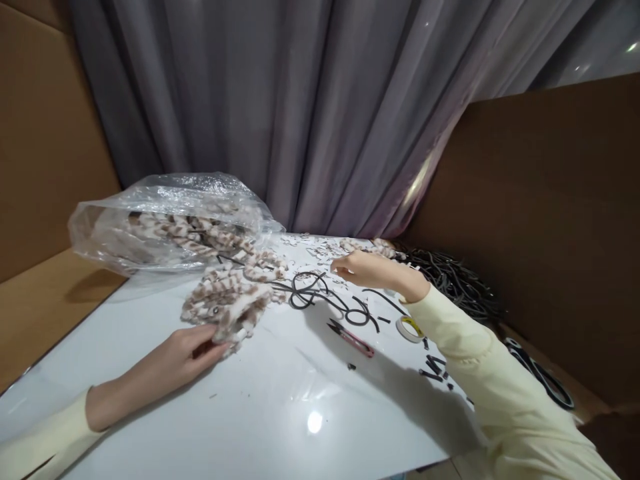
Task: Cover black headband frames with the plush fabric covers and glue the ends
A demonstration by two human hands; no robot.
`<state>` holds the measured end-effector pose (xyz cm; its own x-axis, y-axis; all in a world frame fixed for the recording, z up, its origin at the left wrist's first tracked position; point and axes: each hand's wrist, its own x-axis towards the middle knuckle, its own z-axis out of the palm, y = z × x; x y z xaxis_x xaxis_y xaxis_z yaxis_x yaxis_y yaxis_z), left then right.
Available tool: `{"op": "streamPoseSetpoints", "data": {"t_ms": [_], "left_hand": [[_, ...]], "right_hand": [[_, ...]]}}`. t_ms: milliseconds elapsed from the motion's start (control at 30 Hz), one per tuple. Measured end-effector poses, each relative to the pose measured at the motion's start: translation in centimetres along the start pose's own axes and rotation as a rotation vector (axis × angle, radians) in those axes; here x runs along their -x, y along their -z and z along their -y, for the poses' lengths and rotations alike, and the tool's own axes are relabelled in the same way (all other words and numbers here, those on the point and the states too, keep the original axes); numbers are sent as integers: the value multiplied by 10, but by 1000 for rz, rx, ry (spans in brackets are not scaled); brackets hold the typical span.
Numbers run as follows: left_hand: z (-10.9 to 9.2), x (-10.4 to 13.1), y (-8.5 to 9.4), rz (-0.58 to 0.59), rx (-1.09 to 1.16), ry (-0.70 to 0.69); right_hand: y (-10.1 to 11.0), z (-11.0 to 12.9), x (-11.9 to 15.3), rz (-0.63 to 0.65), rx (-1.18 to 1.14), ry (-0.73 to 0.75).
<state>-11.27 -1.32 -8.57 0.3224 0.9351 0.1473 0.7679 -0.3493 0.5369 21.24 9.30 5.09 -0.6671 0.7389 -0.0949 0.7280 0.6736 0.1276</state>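
The left hand has its grip closed on the near edge of a fluffy brown-and-white piece, thumb and fingers together on the pile; the piece lies bunched on the white desk; the right hand is over the far side, fingers curled, and whether they pinch anything cannot be told. Between the hands run looped black cords, reaching the fluffy piece, though whether they are joined to it is unclear; nearer lie pink-handled snips, then a tape roll and short black offcuts. Some trimming looks done, judging by those offcuts; the loops are uncut lengths, and a dark heap of cords sits at the right; more fluffy pieces show in the clear bag, finished or not, I cannot tell.
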Motion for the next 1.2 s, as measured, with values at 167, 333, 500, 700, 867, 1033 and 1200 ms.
{"op": "streamPoseSetpoints", "data": {"t_ms": [167, 333, 500, 700, 867, 1033, 1200], "left_hand": [[-7, -5, 4, -138, 206, 161], [-6, -11, 14, 70, 840, 512], [1, -16, 23, 118, 934, 515], [-13, -18, 33, 128, 862, 546], [-3, -19, 33, 126, 908, 601], [10, -18, 27, 120, 1120, 631], [10, -15, 23, 104, 1239, 637]], "right_hand": [[-15, -4, 15, 90, -109, -44], [-30, -2, 38, 69, -248, -46], [-56, 11, 56, 66, -332, -31], [-80, 20, 51, -153, -444, 40], [-92, 32, 38, -317, -557, 206], [-108, 52, 30, -251, -513, 363], [-113, 55, 30, -244, -533, 322]]}}
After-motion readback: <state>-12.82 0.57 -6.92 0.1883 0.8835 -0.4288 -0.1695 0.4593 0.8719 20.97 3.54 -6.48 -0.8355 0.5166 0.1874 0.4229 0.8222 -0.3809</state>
